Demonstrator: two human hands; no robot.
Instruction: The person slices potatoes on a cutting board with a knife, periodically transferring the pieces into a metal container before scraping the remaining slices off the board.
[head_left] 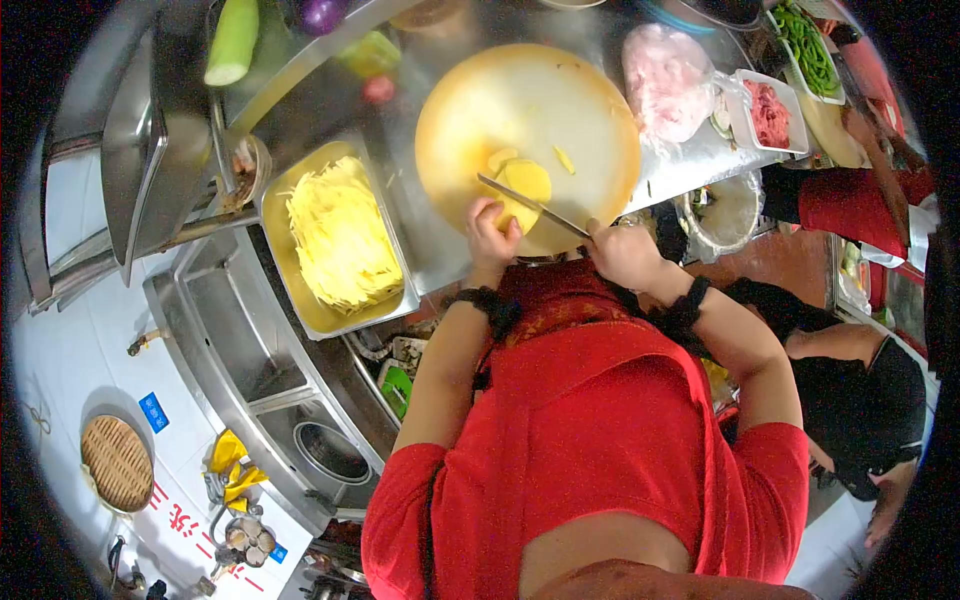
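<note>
My right hand (630, 258) is closed round the handle of a kitchen knife (535, 206), its blade lying across a peeled yellow potato (526, 182). My left hand (489, 236) has its fingers curled against the near left side of that potato, holding it on the board. Both are over a round, thick cutting board (530, 90). A few cut slices (502, 158) lie beside the potato, and a thin piece (565, 160) rests to its right. Left of the board stands a metal tray (385, 290) heaped with pale yellow shreds (340, 235).
To the right are a plastic bag of pink meat (668, 85), a white tub of red minced meat (768, 112) and a basket of green peppers (805, 45). A metal sink (240, 310) is at lower left. Other people stand close on my right, one in black (870, 400).
</note>
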